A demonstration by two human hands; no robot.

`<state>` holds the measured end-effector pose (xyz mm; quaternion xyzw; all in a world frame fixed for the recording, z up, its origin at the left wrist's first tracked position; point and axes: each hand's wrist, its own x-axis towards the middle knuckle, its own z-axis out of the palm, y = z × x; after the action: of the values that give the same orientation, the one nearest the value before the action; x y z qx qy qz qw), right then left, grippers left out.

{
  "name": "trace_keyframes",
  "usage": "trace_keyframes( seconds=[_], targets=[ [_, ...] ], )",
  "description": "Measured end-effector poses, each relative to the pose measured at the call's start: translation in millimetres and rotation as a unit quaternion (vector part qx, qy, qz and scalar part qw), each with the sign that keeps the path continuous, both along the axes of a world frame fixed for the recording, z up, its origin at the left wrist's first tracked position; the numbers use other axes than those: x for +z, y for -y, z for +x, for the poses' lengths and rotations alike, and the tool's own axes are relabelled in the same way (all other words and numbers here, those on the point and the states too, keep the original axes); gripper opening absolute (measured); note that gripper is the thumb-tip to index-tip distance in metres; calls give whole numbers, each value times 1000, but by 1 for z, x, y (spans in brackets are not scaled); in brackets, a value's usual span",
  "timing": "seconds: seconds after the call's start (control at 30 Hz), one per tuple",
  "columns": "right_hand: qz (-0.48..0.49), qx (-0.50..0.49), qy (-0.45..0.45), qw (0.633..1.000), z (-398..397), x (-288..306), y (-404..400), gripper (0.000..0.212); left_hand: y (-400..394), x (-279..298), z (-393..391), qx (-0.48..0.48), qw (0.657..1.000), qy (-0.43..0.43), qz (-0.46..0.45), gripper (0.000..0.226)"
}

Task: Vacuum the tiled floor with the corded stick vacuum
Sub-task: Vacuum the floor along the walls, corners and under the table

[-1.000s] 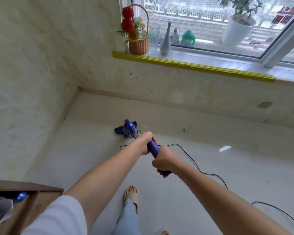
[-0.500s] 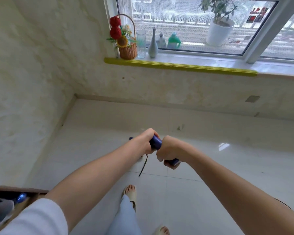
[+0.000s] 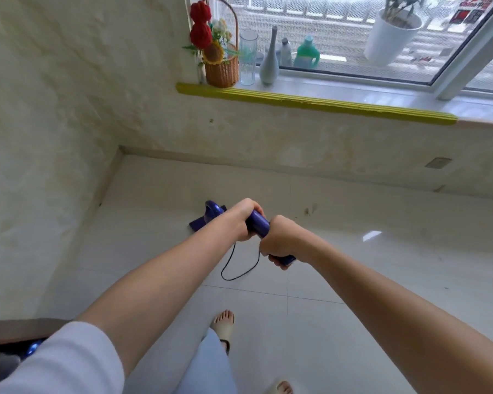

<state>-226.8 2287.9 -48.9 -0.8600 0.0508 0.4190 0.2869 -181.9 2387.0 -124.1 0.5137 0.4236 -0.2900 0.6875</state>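
Observation:
I hold a dark blue stick vacuum by its handle with both hands. My left hand grips the handle higher up, toward the floor head. My right hand grips the handle's near end. The vacuum's blue floor head rests on the pale tiled floor just beyond my left hand, mostly hidden by it. A black cord hangs from the handle and loops on the tiles below my hands.
A wall stands at the left and a low wall under the window sill lies ahead, meeting in a corner. The sill carries a flower basket, a glass and a vase. A brown box sits at lower left. My sandalled foot is below the hands.
The floor head, hidden behind my hands half a second ago, shows again past my left hand. The cord now loops under my hands rather than trailing right.

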Motion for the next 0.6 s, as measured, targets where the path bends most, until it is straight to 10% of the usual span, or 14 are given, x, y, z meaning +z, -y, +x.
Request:
trace_keyframes(
  seconds=[0.6],
  targets=[
    [-19,-14,11,1000,85,-98,-95,21,-91,-87,99,9,998,-1,64,15]
  ],
)
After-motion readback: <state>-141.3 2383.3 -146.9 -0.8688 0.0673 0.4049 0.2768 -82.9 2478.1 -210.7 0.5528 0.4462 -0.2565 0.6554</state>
